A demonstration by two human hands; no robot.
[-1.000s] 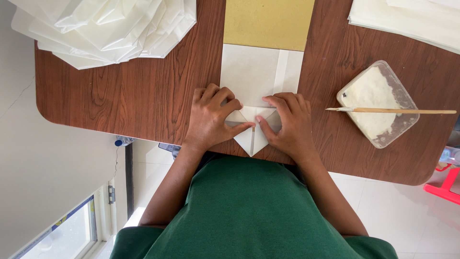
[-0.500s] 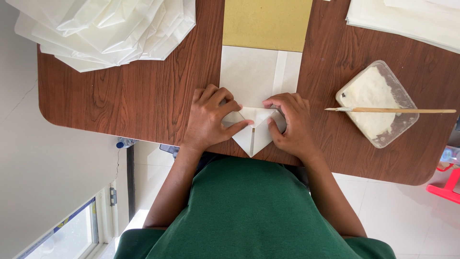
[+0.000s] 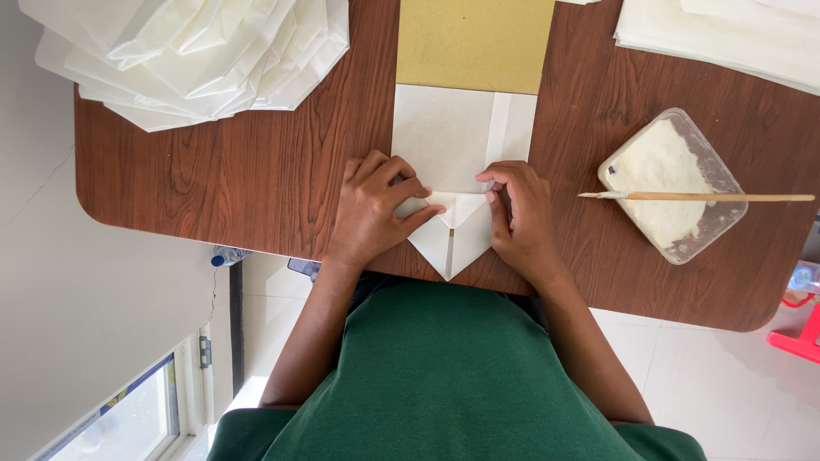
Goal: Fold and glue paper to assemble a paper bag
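At the near table edge, the left hand (image 3: 371,209) and right hand (image 3: 521,218) are pressing flat, gripping nothing, pinning the white folded paper's pointed flap (image 3: 453,235) to crease it. Farther off are lying a clear square paste tub (image 3: 670,183) with a wooden brush (image 3: 700,196), then stacked white paper bags (image 3: 188,55).

On the brown wooden table (image 3: 256,179), the left hand (image 3: 371,209) and the right hand (image 3: 521,218) press flat on a white paper sheet folded to a point (image 3: 453,239). A clear plastic tub of white paste (image 3: 670,183) carries a thin wooden brush (image 3: 700,197) across it.
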